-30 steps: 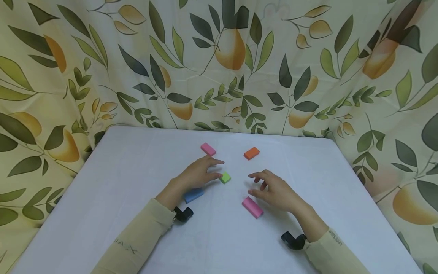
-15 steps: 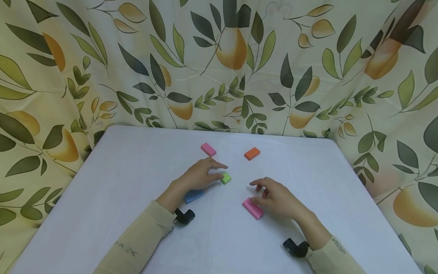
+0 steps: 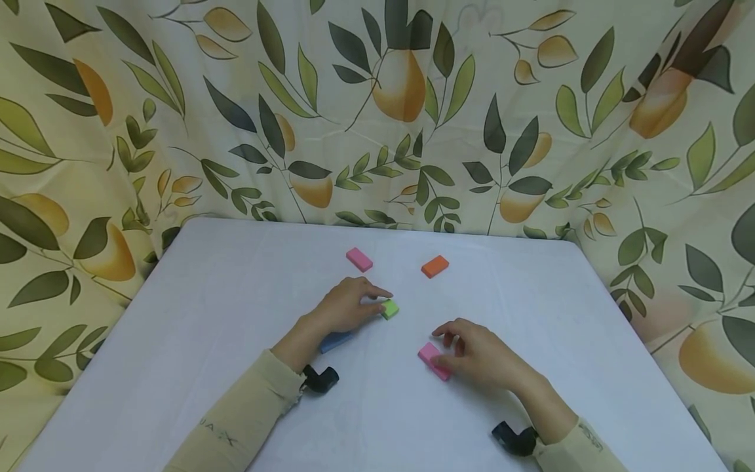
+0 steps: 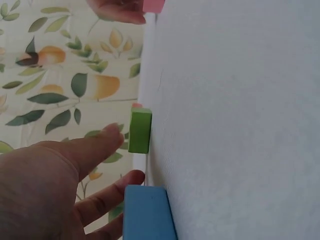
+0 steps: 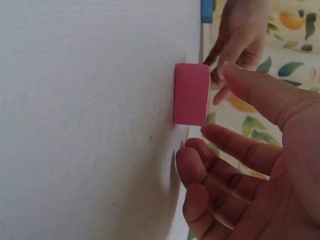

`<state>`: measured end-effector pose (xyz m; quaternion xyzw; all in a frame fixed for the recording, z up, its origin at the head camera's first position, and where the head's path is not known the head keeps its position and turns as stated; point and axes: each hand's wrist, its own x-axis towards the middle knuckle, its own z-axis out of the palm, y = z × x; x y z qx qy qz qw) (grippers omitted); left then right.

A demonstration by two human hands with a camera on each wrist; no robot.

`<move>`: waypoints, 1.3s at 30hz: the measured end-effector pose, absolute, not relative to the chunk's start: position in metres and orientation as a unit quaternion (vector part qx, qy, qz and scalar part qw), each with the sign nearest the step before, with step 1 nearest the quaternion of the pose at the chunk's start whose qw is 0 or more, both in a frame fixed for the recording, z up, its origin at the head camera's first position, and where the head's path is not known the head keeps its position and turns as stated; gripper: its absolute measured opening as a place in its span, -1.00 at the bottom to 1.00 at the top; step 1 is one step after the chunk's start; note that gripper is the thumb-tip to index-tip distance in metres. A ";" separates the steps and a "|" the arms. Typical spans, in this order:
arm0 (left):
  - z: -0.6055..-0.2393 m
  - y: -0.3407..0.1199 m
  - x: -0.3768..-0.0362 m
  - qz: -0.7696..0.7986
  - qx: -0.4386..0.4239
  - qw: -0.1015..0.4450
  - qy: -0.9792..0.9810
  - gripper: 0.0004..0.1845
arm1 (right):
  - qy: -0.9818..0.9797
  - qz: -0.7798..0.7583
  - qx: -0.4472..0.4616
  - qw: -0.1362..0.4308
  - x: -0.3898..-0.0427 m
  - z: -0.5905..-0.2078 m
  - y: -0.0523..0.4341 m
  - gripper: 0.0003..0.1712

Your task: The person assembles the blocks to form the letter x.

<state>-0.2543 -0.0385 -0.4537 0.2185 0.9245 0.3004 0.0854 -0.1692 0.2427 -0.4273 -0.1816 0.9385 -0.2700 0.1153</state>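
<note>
On the white tabletop [image 3: 206, 314], the left hand [image 3: 345, 307] touches a small green rectangular block [image 3: 389, 309], grip loose. The right hand [image 3: 480, 354] hovers by the pink rectangular block [image 3: 432, 360], fingers relaxed, holding nothing.

Two bare hands, left hand [image 3: 348, 305], right hand [image 3: 479, 351], long pale beige knit sleeves [image 3: 248, 419] with small dark lettering, black wrist-mounted cameras [image 3: 321, 379] under both cuffs

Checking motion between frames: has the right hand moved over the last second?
Yes. The right hand has come down and toward the person, closing on the near pink block; earlier its fingertips were farther up the table, nearer the orange block.
</note>
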 end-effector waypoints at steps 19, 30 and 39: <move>-0.459 -0.030 -0.254 0.263 0.203 0.052 0.942 -0.74 | 0.941 -0.261 -0.180 0.121 -0.163 -0.431 0.240 -0.64; -0.457 -0.029 -0.251 0.277 0.191 0.047 0.941 -0.75 | 0.937 -0.269 -0.178 0.134 -0.162 -0.430 0.238 -0.68; -0.455 -0.031 -0.251 0.283 0.188 0.046 0.939 -0.75 | 0.937 -0.266 -0.183 0.131 -0.164 -0.431 0.237 -0.71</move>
